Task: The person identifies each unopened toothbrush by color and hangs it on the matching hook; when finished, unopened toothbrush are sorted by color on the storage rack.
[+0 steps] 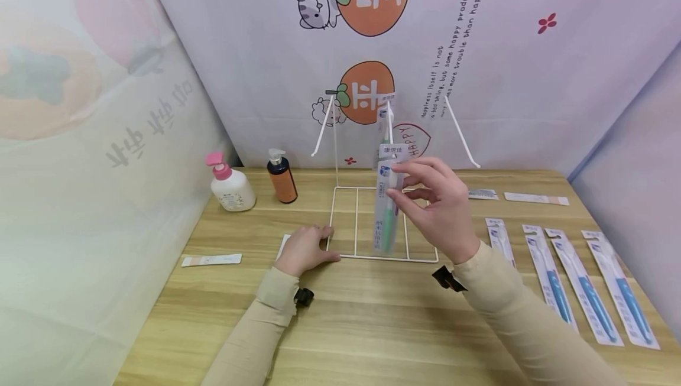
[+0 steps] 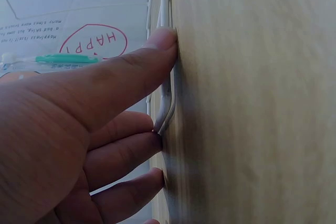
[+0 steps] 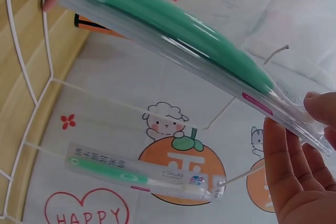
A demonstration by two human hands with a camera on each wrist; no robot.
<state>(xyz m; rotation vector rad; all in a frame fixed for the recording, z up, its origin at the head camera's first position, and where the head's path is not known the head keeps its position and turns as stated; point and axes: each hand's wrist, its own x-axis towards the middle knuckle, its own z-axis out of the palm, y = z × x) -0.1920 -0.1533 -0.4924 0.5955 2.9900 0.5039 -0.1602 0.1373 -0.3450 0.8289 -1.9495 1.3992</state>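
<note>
My right hand (image 1: pixel 438 206) pinches a packaged toothbrush (image 1: pixel 384 214) with a green handle near its top, between thumb and fingers. The package hangs upright in front of the middle hook of a white wire rack (image 1: pixel 383 258); whether the hook's tip is through its hole I cannot tell. Behind it, a second green packaged toothbrush (image 3: pixel 142 177) hangs on that hook. My left hand (image 1: pixel 305 250) holds the front left corner of the rack's base, thumb on the front wire and bent fingers at the side, as the left wrist view shows. A white flat item (image 1: pixel 283 245) is partly hidden under that hand.
Several blue-handled packaged toothbrushes (image 1: pixel 585 288) lie at right. Flat narrow packets (image 1: pixel 536 198) lie at the back right, another packet (image 1: pixel 211 260) at left. A white pump bottle (image 1: pixel 233 191) and a dark pump bottle (image 1: pixel 282 180) stand back left. Side hooks (image 1: pixel 461 132) jut forward.
</note>
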